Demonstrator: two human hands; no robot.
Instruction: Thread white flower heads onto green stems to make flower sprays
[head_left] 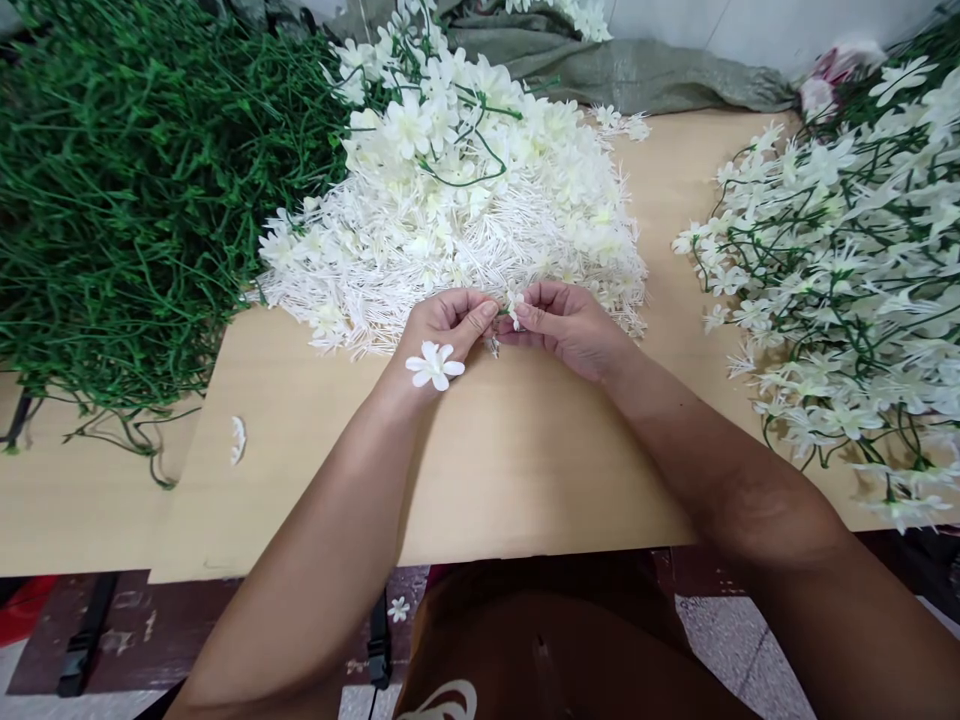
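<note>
My left hand [454,325] and my right hand [566,325] meet over the front edge of a heap of white artificial flowers and stamen pieces [480,235]. Thumb and fingers of the right hand pinch a small white artificial flower [515,303]. A bit of green stem shows at the left fingertips, which are closed on it; most of that stem is hidden by the hand. One loose white blossom [435,366], petals spread, rests on the back of my left hand near the wrist.
Green plastic stems [150,200] are piled high at the left. Assembled white flowers on stems [847,280] lie at the right. A curved white piece [238,440] is on the tan board [540,470]. Behind is a grey-green sack [637,75]; below, a fallen blossom [398,608].
</note>
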